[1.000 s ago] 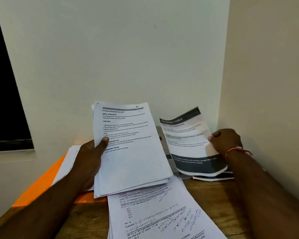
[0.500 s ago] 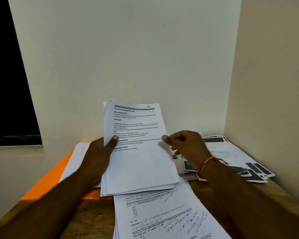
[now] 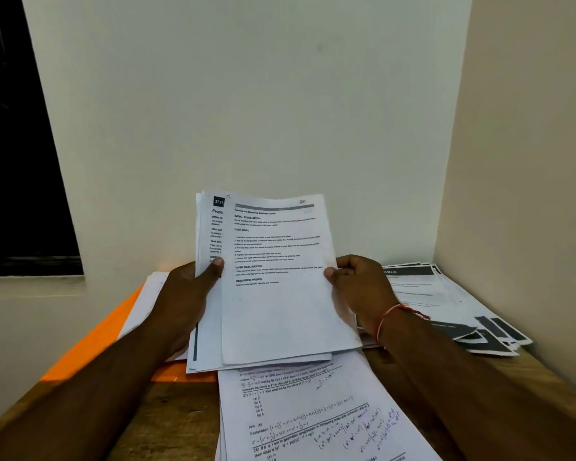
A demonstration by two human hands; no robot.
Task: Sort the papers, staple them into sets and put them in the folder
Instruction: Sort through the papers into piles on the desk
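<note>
Printed stack point(image 3: 280, 311) tilted upright, fanned; orange folder point(image 3: 90, 344) flat left

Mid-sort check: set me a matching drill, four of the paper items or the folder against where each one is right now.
Things:
1. top sheet
2. maths sheets
3. folder
4. black-banded sheets

Places:
a. far right, by the side wall
b. left, partly under white papers
c. pinched by the right hand, in front of the stack that the left hand grips
d. flat on the table, nearest the camera

Pairs: 1-c; 2-d; 3-b; 4-a
</note>
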